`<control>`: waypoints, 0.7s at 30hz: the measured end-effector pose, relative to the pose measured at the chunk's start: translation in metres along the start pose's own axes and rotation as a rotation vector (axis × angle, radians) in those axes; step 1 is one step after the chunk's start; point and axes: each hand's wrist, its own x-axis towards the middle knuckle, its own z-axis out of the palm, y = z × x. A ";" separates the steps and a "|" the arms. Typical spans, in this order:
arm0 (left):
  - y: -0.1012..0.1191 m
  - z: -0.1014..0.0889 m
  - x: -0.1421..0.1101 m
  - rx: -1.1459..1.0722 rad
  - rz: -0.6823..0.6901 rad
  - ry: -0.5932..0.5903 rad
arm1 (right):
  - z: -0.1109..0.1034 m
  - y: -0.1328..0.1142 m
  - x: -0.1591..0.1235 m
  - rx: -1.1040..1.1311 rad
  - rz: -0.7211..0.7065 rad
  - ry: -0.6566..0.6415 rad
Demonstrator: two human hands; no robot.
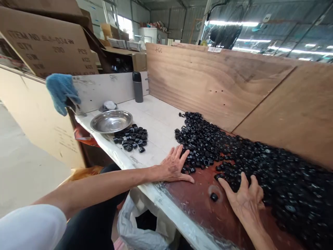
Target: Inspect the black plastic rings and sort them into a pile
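My left hand lies with spread fingers on the table, its fingertips at the near edge of a heap of small black ring-shaped plastic parts. Over the larger stretch of that heap, my right hand has its fingers apart and curved among the parts. The thumb is beside a black piece at the heap's edge. I see nothing gripped in either hand. A single black part sits by itself on the reddish-brown surface between the hands.
A shallow metal bowl stands at the left beside a smaller pile of black parts. Behind it is a grey bottle. Wooden boards wall the back. A blue cloth hangs at left; an open sack is below the edge.
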 end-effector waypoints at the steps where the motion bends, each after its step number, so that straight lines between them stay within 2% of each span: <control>1: 0.001 -0.001 0.000 0.012 -0.009 0.001 | 0.001 -0.004 0.006 0.014 0.026 -0.013; 4: 0.000 -0.003 -0.002 0.042 -0.037 0.049 | -0.001 -0.014 0.011 0.053 0.081 -0.024; 8: -0.001 -0.001 -0.006 0.028 -0.022 0.084 | -0.009 -0.026 -0.016 0.007 -0.014 0.014; 12: 0.008 0.009 0.001 0.016 0.003 0.031 | -0.002 -0.044 -0.037 -0.147 -0.073 -0.102; 15: 0.018 0.015 0.007 0.009 0.024 0.035 | 0.006 -0.058 -0.026 -0.172 -0.047 -0.096; 17: 0.021 0.014 0.005 -0.015 0.058 0.104 | 0.005 -0.065 -0.012 -0.118 -0.074 -0.064; 19: 0.018 0.007 -0.002 -0.073 0.117 0.210 | -0.003 -0.069 0.002 0.039 -0.145 -0.032; 21: 0.015 -0.002 -0.012 -0.144 0.195 0.259 | -0.016 -0.068 0.013 0.231 -0.229 -0.053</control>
